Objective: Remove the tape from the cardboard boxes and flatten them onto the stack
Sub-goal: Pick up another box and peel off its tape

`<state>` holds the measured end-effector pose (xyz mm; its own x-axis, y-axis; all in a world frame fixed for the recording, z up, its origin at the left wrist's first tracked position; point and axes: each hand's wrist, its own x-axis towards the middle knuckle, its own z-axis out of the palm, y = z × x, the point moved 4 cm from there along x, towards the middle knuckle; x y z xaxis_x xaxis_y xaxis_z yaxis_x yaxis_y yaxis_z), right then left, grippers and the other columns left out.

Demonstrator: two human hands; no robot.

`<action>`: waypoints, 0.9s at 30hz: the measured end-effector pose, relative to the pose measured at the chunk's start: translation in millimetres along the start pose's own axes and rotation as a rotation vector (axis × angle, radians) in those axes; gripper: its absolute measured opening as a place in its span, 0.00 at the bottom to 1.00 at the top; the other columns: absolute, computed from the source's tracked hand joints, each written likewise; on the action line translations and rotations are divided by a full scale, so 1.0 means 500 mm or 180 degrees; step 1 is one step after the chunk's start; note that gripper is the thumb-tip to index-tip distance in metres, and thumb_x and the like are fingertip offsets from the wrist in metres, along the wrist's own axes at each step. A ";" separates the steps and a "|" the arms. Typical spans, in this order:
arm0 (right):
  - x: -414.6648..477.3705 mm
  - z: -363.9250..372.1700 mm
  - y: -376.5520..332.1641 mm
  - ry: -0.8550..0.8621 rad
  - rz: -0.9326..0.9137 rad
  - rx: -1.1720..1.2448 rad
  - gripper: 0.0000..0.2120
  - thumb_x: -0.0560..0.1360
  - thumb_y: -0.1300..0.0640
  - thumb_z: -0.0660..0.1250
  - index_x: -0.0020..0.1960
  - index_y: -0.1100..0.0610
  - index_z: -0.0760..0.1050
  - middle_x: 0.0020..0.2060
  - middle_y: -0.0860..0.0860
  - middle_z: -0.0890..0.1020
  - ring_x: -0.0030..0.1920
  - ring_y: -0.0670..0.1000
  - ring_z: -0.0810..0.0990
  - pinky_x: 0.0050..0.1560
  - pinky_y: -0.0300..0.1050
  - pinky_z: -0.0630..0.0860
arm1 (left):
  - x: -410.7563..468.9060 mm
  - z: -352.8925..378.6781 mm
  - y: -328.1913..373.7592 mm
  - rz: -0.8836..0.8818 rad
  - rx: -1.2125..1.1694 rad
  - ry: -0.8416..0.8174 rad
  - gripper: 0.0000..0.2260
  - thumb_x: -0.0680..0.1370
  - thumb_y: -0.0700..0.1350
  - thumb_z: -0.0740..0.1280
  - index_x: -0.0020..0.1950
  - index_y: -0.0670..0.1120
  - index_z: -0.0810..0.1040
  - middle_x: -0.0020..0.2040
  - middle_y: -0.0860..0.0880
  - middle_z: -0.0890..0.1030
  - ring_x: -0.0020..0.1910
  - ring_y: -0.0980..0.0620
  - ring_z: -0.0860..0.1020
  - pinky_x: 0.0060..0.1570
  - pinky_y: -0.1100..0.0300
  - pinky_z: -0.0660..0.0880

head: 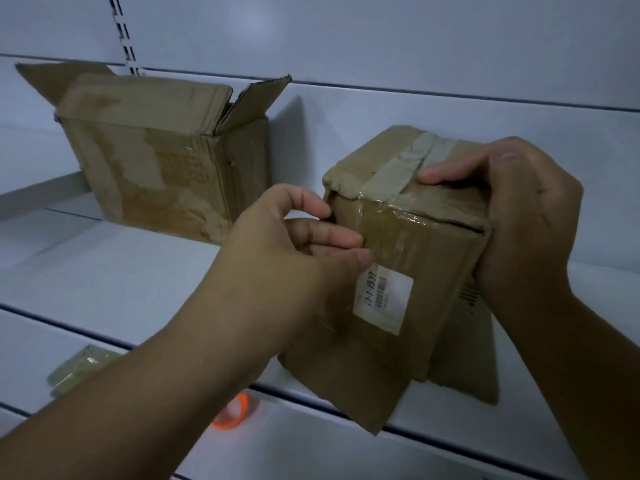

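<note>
1. Small taped box (408, 258) held up in front of the white shelf (114, 278), above a pile of flattened cardboard (349, 382) lying at the shelf's front edge.
2. Right hand (526, 216) wrapped over the box's top right corner, thumb pressed on the lid beside the tape (391, 174), fingers closed round the far side; gripping firmly.
3. Left hand (294, 244) at the box's left front edge, fingertips pinched together on the clear tape running down that face; whether an end is already lifted cannot be told.
4. White label (382, 299) stuck on the front face, under the glossy tape.
5. Larger open box (166, 161) standing well apart on the shelf to the left, flaps up, old tape patches on its front.
6. Orange ring (232, 415), possibly a tape roll, and a small greenish packet (81, 368) lower down; too blurred to say more.
7. Handling, judged: box probably light and empty, walls soft and already dented at the corners, so likely to buckle under a hard squeeze. Tape slick and thin, apt to tear into strips.
8. Best hold, judged: steady by the corners, pick at a loose tape end near an edge, peel low and slow along the seam.
</note>
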<state>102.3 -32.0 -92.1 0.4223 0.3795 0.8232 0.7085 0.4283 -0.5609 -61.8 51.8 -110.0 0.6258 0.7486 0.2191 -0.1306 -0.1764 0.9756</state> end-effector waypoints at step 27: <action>0.001 0.026 0.003 0.0212 -0.0050 -0.0189 0.16 0.76 0.60 0.51 0.41 0.56 0.77 0.37 0.50 0.81 0.38 0.50 0.79 0.41 0.44 0.77 | -0.021 -0.039 -0.076 0.0385 0.0317 0.0748 0.15 0.57 0.52 0.71 0.42 0.52 0.80 0.41 0.55 0.84 0.37 0.57 0.82 0.35 0.70 0.77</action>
<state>96.0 -20.5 -93.7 0.4460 0.3170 0.8370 0.7469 0.3835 -0.5432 -78.6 63.2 -149.0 0.4133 0.8439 0.3422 -0.1099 -0.3268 0.9387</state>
